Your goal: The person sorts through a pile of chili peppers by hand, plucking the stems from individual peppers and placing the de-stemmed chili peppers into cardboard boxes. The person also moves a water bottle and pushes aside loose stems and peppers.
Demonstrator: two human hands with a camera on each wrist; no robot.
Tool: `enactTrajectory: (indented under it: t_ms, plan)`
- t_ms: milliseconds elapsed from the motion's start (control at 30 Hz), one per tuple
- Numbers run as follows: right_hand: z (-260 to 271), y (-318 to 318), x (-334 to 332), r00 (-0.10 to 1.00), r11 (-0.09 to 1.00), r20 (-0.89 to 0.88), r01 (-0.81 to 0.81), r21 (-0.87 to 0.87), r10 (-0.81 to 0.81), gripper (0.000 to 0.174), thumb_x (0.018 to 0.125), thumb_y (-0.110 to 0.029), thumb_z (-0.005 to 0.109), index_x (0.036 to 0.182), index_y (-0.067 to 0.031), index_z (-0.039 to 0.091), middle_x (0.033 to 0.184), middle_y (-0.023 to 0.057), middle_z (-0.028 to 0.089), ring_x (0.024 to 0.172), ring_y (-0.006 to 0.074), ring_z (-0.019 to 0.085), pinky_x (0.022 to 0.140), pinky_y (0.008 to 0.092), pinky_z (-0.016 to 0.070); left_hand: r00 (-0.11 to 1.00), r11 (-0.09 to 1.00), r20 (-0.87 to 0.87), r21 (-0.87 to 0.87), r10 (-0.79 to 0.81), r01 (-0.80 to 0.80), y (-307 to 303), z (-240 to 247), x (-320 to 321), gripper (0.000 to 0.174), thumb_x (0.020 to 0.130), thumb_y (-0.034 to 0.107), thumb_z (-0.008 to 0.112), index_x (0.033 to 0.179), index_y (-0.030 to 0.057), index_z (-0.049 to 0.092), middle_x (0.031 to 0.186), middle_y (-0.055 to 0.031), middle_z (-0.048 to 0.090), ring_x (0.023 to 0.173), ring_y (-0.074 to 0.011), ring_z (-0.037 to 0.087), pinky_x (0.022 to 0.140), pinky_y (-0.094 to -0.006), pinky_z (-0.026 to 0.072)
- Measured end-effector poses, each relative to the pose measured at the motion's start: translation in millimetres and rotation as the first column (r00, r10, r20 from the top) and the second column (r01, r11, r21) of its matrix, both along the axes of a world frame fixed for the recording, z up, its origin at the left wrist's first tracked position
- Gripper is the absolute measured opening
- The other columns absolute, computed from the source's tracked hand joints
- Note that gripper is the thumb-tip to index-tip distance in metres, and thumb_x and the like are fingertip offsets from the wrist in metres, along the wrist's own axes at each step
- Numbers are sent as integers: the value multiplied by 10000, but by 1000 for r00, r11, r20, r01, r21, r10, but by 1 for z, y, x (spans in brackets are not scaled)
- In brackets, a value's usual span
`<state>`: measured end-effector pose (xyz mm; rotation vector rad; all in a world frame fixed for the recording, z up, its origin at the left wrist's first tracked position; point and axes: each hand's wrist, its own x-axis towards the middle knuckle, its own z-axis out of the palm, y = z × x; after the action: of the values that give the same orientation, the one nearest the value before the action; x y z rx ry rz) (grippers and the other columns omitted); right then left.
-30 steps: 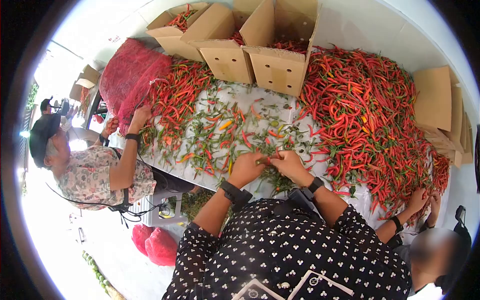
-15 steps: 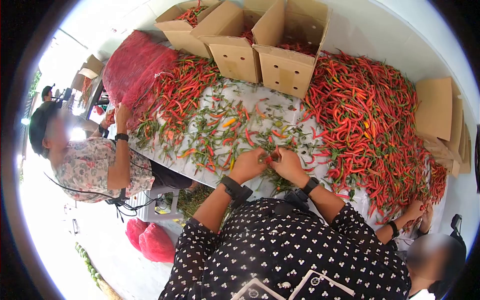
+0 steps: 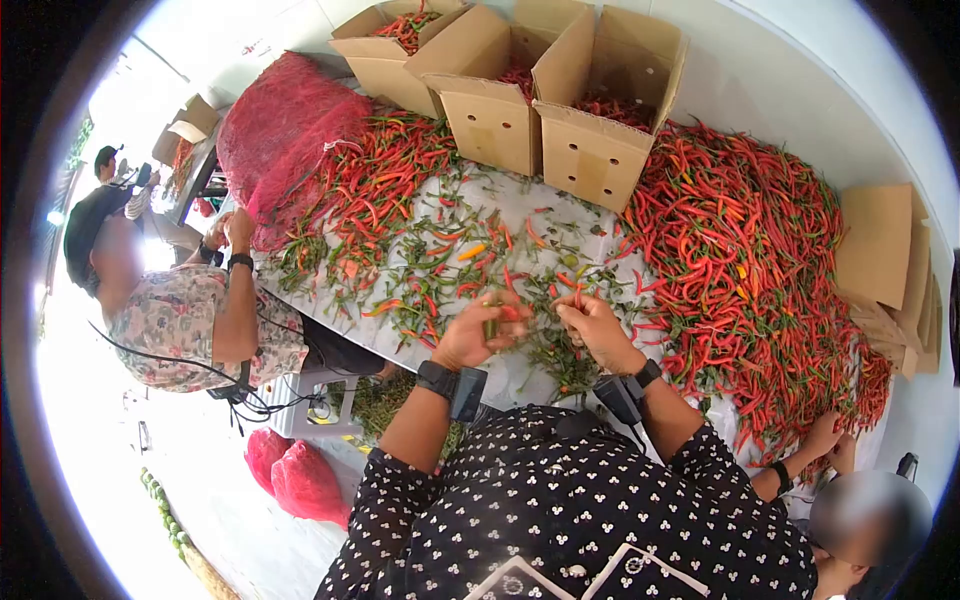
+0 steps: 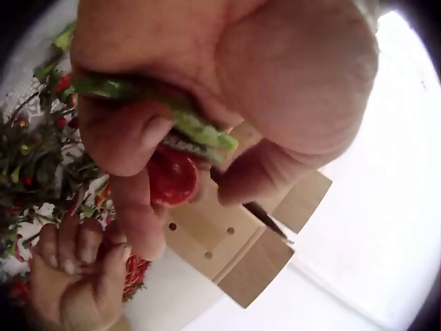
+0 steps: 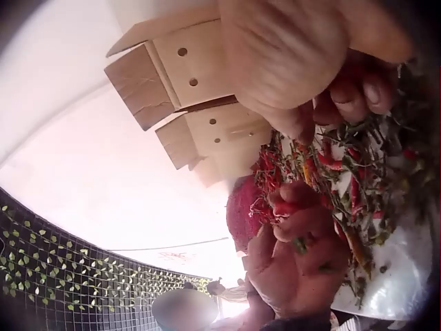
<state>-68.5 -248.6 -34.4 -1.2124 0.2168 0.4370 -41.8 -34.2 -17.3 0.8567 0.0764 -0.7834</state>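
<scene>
At upper left of the head view, a red net bag [image 3: 280, 140] lay beside chillies. Near the centre, the left hand [image 3: 472, 337] was clamped on green pieces [image 4: 200, 131] and a red chilli [image 4: 173, 181]. Just right, the right hand [image 3: 605, 340] had curled fingers; whether they pinched anything, I couldn't tell. A chilli heap [image 3: 740, 220] filled the right. Sorting by hand seemed underway; the next move probably called for letting the green pieces go while keeping the red chilli

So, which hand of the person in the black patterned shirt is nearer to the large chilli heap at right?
Right. In the head view, the right hand is just left of the large heap; the left hand is farther left, with the right hand between.
</scene>
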Motion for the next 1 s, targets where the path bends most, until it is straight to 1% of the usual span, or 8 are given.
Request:
enactTrajectory:
  t_ms: [100, 200, 267, 367, 500, 567, 667, 1000]
  plan:
    - [-11, 2, 6, 998, 994, 60, 6, -109, 1, 195, 844, -164, 552, 970, -17, 574, 667, -59, 484, 506, 33, 399, 461, 201, 321, 993, 990, -70, -94, 94, -100, 11, -16, 7, 225, 839, 193, 522, 1027, 74, 490, 860, -59, 601, 714, -136, 594, 508, -231, 434]
    - [-36, 7, 10, 962, 921, 270, 71, -384, 38, 214, 813, -178, 572, 942, -9, 600, 686, -21, 549, 533, 73, 457, 500, 246, 372, 986, 900, 131, 408, 106, -151, 3, -23, 20, 222, 794, 239, 579, 910, 51, 563, 749, -73, 613, 699, -160, 623, 547, -263, 471]
    - [-38, 8, 12, 911, 827, 401, 146, -543, 102, 226, 796, -186, 582, 929, -5, 611, 688, 0, 578, 547, 93, 481, 522, 269, 392, 866, 396, 405, 876, -293, -276, -12, -12, 26, 249, 747, 262, 629, 736, 16, 594, 618, -86, 581, 600, -162, 608, 558, -288, 479]
    - [-33, 5, 7, 942, 729, 189, -77, -681, 276, 224, 803, -175, 567, 936, 2, 599, 686, -19, 541, 572, 71, 459, 519, 264, 381, 666, 61, 438, 859, -603, -509, -26, -17, 25, 259, 728, 238, 641, 692, -16, 607, 574, -99, 559, 551, -158, 590, 540, -297, 468]
    - [-27, -3, 1, 969, 858, 122, -129, -498, 216, 219, 827, -156, 552, 972, 4, 586, 627, -42, 481, 546, 42, 414, 492, 219, 344, 592, 105, 439, 853, -676, -512, -29, -23, 28, 241, 729, 214, 643, 774, -22, 627, 575, -82, 560, 534, -147, 565, 527, -307, 454]
    - [-15, -5, 0, 990, 918, 53, -104, -382, 134, 219, 840, -148, 544, 993, 5, 577, 627, -50, 460, 535, 33, 393, 481, 203, 327, 842, 538, 395, 829, -367, -154, -28, -14, 24, 248, 745, 212, 635, 830, -21, 635, 595, -56, 572, 549, -121, 540, 526, -312, 444]
    - [7, -4, 4, 1000, 999, 4, -31, 24, 31, 196, 864, -130, 535, 1017, -6, 536, 659, -60, 415, 504, 27, 345, 453, 184, 284, 878, 631, 262, 774, -401, 57, -30, 0, 17, 228, 766, 195, 616, 845, -18, 632, 620, -38, 577, 585, -95, 515, 553, -305, 441]
    - [-3, 3, 7, 999, 992, 20, 37, 121, -40, 111, 843, -124, 566, 905, -35, 547, 694, -25, 507, 513, 35, 366, 457, 187, 296, 779, 692, 477, 718, -407, -78, -39, -12, 4, 232, 813, 253, 600, 799, 23, 631, 549, 41, 492, 487, -43, 402, 447, -239, 340]
